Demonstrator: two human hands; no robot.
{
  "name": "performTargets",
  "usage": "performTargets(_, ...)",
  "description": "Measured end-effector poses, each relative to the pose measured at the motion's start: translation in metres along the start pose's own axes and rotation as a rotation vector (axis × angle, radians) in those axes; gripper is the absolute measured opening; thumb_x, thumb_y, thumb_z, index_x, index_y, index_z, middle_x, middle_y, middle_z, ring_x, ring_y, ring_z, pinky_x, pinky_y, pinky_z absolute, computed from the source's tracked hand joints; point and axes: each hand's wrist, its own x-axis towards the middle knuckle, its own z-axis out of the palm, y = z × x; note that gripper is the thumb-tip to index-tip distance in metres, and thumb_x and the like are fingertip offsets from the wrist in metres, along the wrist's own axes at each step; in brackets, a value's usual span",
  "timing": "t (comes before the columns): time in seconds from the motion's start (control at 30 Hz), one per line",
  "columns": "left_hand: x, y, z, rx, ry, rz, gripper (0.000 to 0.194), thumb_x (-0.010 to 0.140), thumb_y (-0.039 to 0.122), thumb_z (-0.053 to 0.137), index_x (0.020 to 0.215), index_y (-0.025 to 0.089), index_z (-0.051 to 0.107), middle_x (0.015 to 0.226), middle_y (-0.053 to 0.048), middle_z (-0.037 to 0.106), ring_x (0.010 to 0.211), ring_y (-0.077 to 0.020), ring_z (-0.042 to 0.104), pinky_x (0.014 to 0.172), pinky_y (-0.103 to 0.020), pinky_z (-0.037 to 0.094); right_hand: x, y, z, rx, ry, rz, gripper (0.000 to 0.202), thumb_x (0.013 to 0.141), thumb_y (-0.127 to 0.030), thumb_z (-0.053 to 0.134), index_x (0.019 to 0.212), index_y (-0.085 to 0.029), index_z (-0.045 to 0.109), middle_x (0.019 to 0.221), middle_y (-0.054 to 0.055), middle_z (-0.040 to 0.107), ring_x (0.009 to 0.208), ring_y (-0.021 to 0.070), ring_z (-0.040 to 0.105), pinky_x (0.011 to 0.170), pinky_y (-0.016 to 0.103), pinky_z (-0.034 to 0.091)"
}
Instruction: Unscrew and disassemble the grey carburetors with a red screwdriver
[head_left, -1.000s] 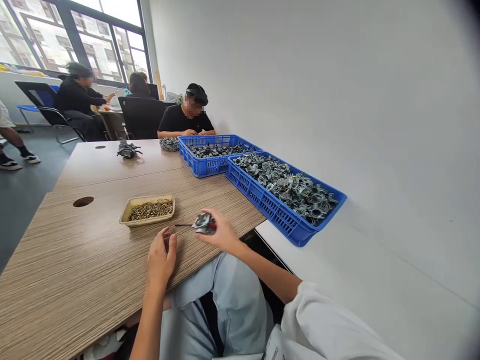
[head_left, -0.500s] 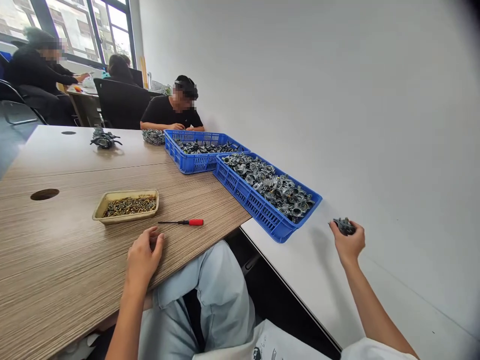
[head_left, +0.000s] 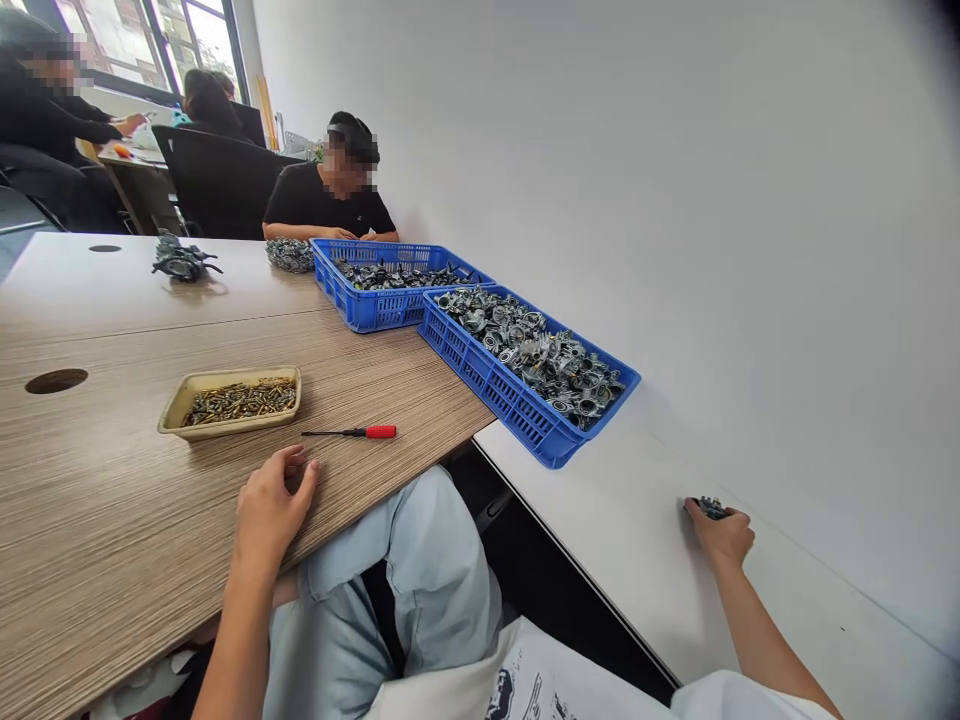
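Note:
My right hand (head_left: pixel 724 537) grips a dark grey metal part (head_left: pixel 709 508), low over the white side table (head_left: pixel 615 530); I cannot tell if the part touches the surface. Fingers cover much of it. My left hand (head_left: pixel 274 500) rests on the wood-grain table (head_left: pixel 150 520), empty, its fingers loosely bent and apart. Just beyond it lies a screwdriver (head_left: pixel 381 432) with a red handle and a dark shaft. Behind that, a cream tray (head_left: pixel 169 418) holds many small brass-coloured pieces. The nearer blue crate (head_left: pixel 540 432), heaped with similar grey metal parts, stands between my hands.
A second blue crate (head_left: pixel 375 318) of metal parts stands farther back, beside a pile of small metal pieces (head_left: pixel 290 254). More metal parts (head_left: pixel 184 260) sit at the far left. A co-worker (head_left: pixel 330 195) sits across the table. A wall (head_left: pixel 675 200) bounds the right side.
My right hand has moved down and to the right with the metal part, closer to the white table. The view has shifted slightly; my left hand stays resting on the table.

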Motion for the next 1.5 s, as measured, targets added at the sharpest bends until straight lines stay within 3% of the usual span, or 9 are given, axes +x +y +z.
performTargets(0.17,0.0,0.001,-0.001,-0.003,-0.009,-0.023,0.05,0.094,0.06,0.053,0.123,0.022,0.065,0.108,-0.01,0.077,0.103,-0.0316,0.071,0.095,-0.046,0.054,0.007,-0.025,0.002,-0.107,0.05,0.008,0.088,0.063,-0.06,0.07,0.136,-0.013,0.058,0.15,0.04,0.047,0.145,0.0601,0.039,0.107,0.074,0.038)
performTargets(0.23,0.0,0.002,-0.001,-0.005,-0.013,-0.023,0.05,0.093,0.06,0.053,0.123,0.022,0.064,0.108,-0.01,0.077,0.104,-0.0313,0.071,0.096,-0.046,0.054,0.006,-0.049,0.004,-0.097,0.074,-0.126,0.083,0.071,-0.057,0.067,0.138,-0.009,0.058,0.15,0.039,0.047,0.145,0.0575,0.039,0.111,0.07,0.037)
performTargets(0.37,0.0,0.002,-0.002,0.0,-0.013,-0.024,0.05,0.093,0.061,0.053,0.123,0.022,0.064,0.108,-0.009,0.077,0.103,-0.0315,0.071,0.096,-0.046,0.054,-0.005,-0.118,0.005,0.034,0.062,-0.489,0.061,0.083,-0.049,0.059,0.131,-0.011,0.062,0.131,0.031,0.063,0.139,0.0473,0.047,0.113,0.062,0.038)
performTargets(0.53,-0.001,0.003,-0.002,-0.008,-0.016,-0.029,0.05,0.094,0.061,0.053,0.123,0.022,0.065,0.107,-0.01,0.077,0.103,-0.0321,0.071,0.097,-0.047,0.054,-0.036,-0.203,0.008,0.144,-0.182,-0.912,0.052,0.087,-0.053,0.061,0.125,-0.016,0.066,0.126,0.019,0.065,0.11,0.0324,0.066,0.104,0.05,0.049)
performTargets(0.67,-0.001,0.004,-0.003,-0.021,-0.011,-0.029,0.048,0.093,0.06,0.054,0.122,0.023,0.065,0.106,-0.01,0.077,0.101,-0.0318,0.071,0.098,-0.047,0.054,-0.056,-0.239,0.014,-0.024,-0.428,-1.078,0.054,0.086,-0.059,0.069,0.121,-0.019,0.066,0.125,0.017,0.067,0.101,0.0289,0.067,0.096,0.045,0.053)
performTargets(0.9,-0.002,0.007,-0.004,-0.016,-0.005,-0.025,0.047,0.094,0.06,0.053,0.121,0.023,0.065,0.105,-0.009,0.077,0.101,-0.031,0.071,0.099,-0.047,0.054,-0.074,-0.255,0.02,-0.228,-0.383,-0.948,0.061,0.084,-0.061,0.07,0.127,-0.02,0.057,0.117,0.014,0.074,0.1,0.033,0.07,0.079,0.04,0.054)
performTargets(1.1,-0.002,0.006,-0.004,-0.006,-0.004,-0.011,0.046,0.094,0.059,0.053,0.121,0.023,0.065,0.104,-0.009,0.077,0.1,-0.0317,0.07,0.097,-0.047,0.053,-0.088,-0.255,0.016,-0.202,-0.316,-0.935,0.056,0.085,-0.057,0.069,0.124,-0.018,0.06,0.109,0.015,0.076,0.094,0.031,0.072,0.077,0.038,0.053)
performTargets(1.33,-0.002,0.008,-0.005,0.011,0.002,0.0,0.045,0.095,0.058,0.051,0.12,0.023,0.065,0.104,-0.009,0.077,0.099,-0.0316,0.07,0.096,-0.047,0.054,-0.073,-0.257,0.008,-0.073,-0.243,-0.897,0.041,0.079,-0.051,0.071,0.106,-0.02,0.068,0.105,0.012,0.079,0.084,0.027,0.072,0.081,0.04,0.054)
performTargets(1.5,-0.002,0.009,-0.006,0.007,-0.005,-0.009,0.044,0.094,0.058,0.051,0.118,0.023,0.065,0.103,-0.008,0.077,0.1,-0.0323,0.07,0.095,-0.048,0.054,-0.063,-0.26,-0.001,-0.093,-0.302,-0.902,0.037,0.081,-0.052,0.068,0.1,-0.021,0.071,0.104,0.01,0.079,0.083,0.026,0.071,0.081,0.039,0.052)
